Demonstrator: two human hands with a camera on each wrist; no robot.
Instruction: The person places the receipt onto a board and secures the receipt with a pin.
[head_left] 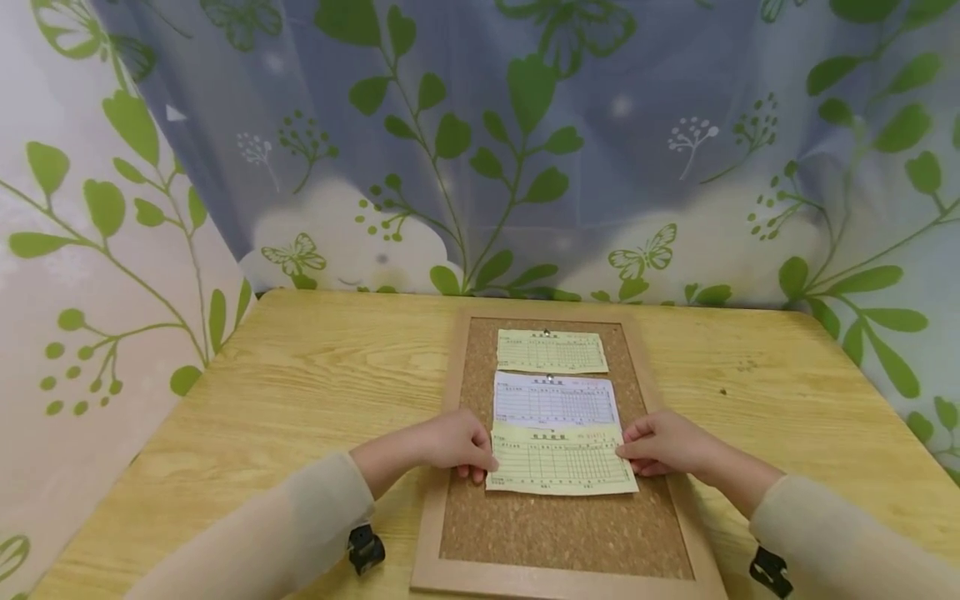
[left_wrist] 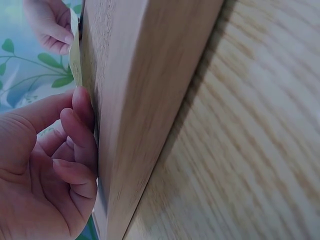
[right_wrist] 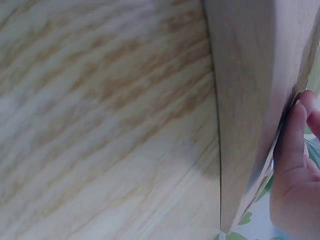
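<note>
A yellow paper slip [head_left: 558, 467] printed with a table lies low over the cork board [head_left: 562, 533]. My left hand [head_left: 459, 448] pinches its left edge between thumb and fingers, and my right hand [head_left: 666, 444] pinches its right edge. Just above, a white printed slip [head_left: 555, 404] is fixed by a pushpin [head_left: 550, 377] and meets the lower slip's top edge. Higher still, another yellow slip [head_left: 551, 352] hangs from a second pushpin [head_left: 546, 332]. In the left wrist view the left hand [left_wrist: 55, 155] is close against the wooden frame [left_wrist: 135, 100], fingers bent at the paper's edge.
The framed board lies on a wood-grain table [head_left: 337, 367]. Behind and to the left hangs a cloth [head_left: 480, 167] with leaves and butterflies. A small dark spot [head_left: 723, 392] shows on the table right of the board. Black wrist cameras [head_left: 366, 550] sit under both sleeves.
</note>
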